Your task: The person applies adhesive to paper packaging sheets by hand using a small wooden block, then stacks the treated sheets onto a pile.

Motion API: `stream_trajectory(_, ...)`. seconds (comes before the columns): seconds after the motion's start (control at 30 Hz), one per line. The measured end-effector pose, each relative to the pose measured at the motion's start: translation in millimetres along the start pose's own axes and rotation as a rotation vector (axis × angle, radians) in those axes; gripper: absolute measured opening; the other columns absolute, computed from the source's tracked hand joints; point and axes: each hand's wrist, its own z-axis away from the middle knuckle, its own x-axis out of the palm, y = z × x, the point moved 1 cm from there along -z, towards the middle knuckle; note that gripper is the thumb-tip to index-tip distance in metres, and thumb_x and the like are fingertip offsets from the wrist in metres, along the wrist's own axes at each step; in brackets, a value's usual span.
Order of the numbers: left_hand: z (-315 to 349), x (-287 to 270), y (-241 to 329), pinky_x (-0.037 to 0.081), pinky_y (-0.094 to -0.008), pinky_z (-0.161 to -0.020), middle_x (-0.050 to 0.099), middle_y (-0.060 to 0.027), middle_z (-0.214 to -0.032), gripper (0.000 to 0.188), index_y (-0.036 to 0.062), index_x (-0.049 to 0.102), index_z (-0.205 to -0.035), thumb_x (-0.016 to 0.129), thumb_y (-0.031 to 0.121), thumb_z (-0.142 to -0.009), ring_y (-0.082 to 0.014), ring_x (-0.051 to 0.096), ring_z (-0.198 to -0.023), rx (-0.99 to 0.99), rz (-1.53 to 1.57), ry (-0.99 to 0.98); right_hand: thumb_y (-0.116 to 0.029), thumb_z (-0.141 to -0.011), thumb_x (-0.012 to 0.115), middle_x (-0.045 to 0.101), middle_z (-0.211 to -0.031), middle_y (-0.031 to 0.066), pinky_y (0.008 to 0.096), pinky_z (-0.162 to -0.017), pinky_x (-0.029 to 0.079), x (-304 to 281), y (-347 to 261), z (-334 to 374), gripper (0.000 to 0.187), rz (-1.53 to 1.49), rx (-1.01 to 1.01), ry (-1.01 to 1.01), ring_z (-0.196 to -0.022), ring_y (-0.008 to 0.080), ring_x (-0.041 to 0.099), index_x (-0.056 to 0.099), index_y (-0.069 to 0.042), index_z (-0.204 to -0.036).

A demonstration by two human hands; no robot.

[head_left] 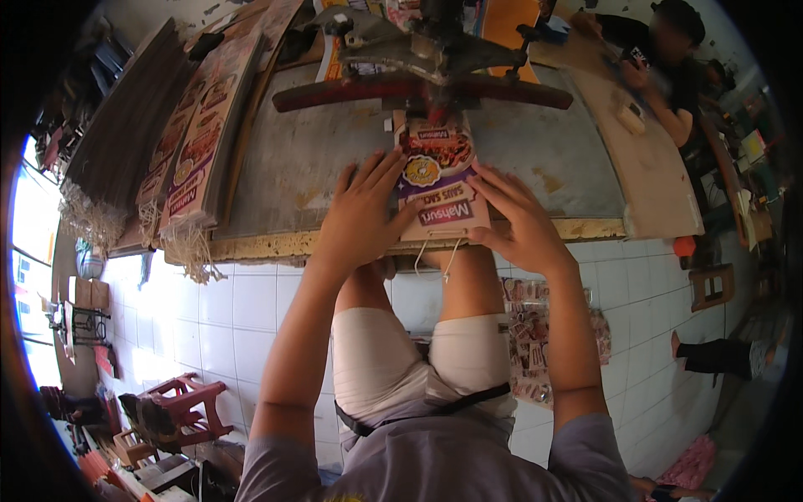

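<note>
A long printed card (445, 199) with food pictures and a purple band lies on the grey metal worktop, its far end beneath a dark machine. Whether it is one card or a stack I cannot tell. My left hand (361, 209) rests along its left side, fingers stretched forward and thumb at the card's edge. On the opposite side my right hand (520, 219) lies with its fingers apart, fingertips at the card's right edge. A pale string loop (448, 266) hangs from the near end over the table edge.
The machine's long red bar (351, 90) spans the worktop (293, 159) ahead of my hands. Stacks of stringed printed cards (203, 155) and dark brown strips (121, 125) lie at the left. Another person (669, 75) sits at the far right. A red stool (188, 410) stands behind left.
</note>
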Motion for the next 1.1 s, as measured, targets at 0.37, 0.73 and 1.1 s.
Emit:
stream_trajectory(0.37, 1.1, -21.6, 1.0, 0.025, -0.0570, -0.138, 0.046, -0.0118, -0.176, 0.085, 0.0093, 0.047, -0.169, 0.077, 0.042, -0.096, -0.0338, 0.039, -0.166, 0.007, 0.116, -0.112, -0.024, -0.112, 0.067, 0.056, -0.163, 0.0236, 0.0469, -0.125, 0.044, -137.7, 291.3, 32.5, 0.051, 0.519, 0.481, 0.417, -0.152, 0.0418, 0.054, 0.057, -0.004, -0.158)
stream_trajectory(0.73, 4.2, -24.1, -0.8, 0.021, -0.0598, -0.138, 0.046, -0.0119, -0.177, 0.081, 0.0067, 0.052, -0.164, 0.077, 0.042, -0.096, -0.0326, 0.037, -0.167, -0.005, 0.045, -0.121, -0.013, -0.110, 0.065, 0.054, -0.164, 0.0220, 0.0505, -0.123, 0.047, -160.7, 361.5, 14.0, 0.052, 0.636, 0.599, 0.346, -0.150, 0.0443, 0.053, 0.053, -0.007, -0.160)
stream_trajectory(1.1, -2.3, -17.8, -1.3, 0.021, -0.0611, -0.138, 0.046, -0.0118, -0.177, 0.081, 0.0103, 0.051, -0.166, 0.076, 0.042, -0.096, -0.0341, 0.038, -0.166, 0.029, 0.097, -0.123, -0.011, -0.112, 0.064, 0.064, -0.151, 0.0203, 0.0490, -0.119, 0.048, -187.9, 392.4, 42.3, 0.041, 0.445, 0.510, 0.405, -0.142, 0.0408, 0.060, 0.059, -0.005, -0.152)
